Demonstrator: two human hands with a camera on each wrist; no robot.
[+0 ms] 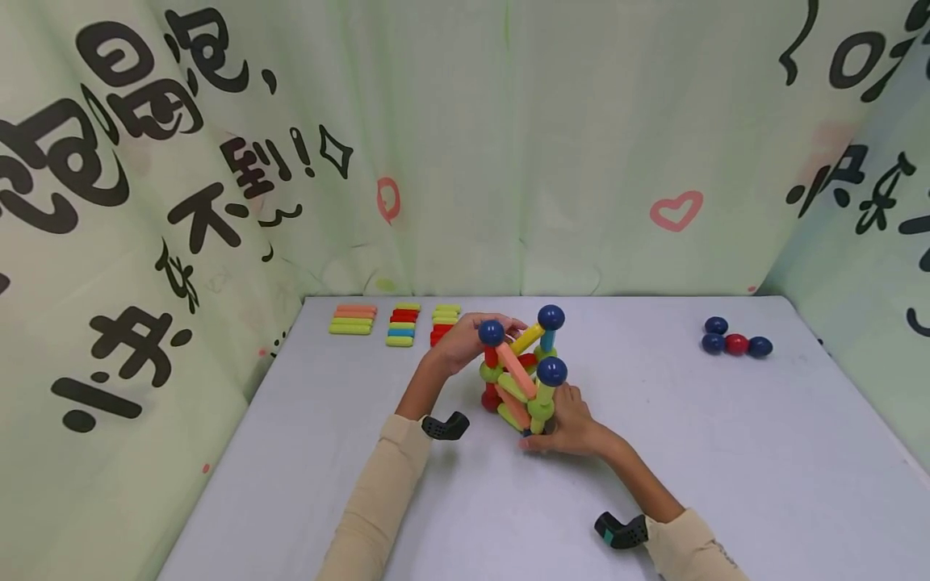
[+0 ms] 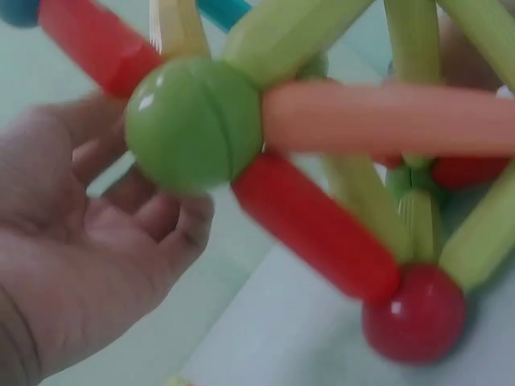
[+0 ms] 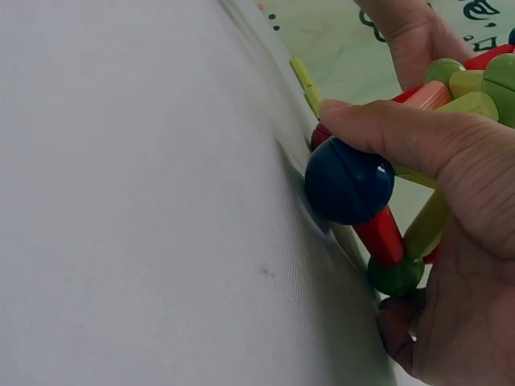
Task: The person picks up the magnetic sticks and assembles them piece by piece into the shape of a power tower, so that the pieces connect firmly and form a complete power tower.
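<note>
A toy frame of colored rods and balls (image 1: 514, 378) stands on the table in the head view, with blue balls at its top corners. My right hand (image 1: 570, 424) grips it low on the near right. In the right wrist view its thumb presses a dark blue ball (image 3: 349, 182), while fingers curl beside a green ball (image 3: 396, 275). My left hand (image 1: 465, 343) is at the frame's far left side, fingers partly bent. One digit passes behind a red rod (image 2: 100, 44), next to a green ball (image 2: 193, 125); whether it pinches anything there is hidden.
Loose rods lie at the back left: a salmon and green group (image 1: 352, 319), a mixed-color group (image 1: 403, 325) and another (image 1: 446, 321) partly behind my left arm. Several loose balls (image 1: 736, 344) sit at the back right. A printed curtain (image 1: 552, 161) closes off the back.
</note>
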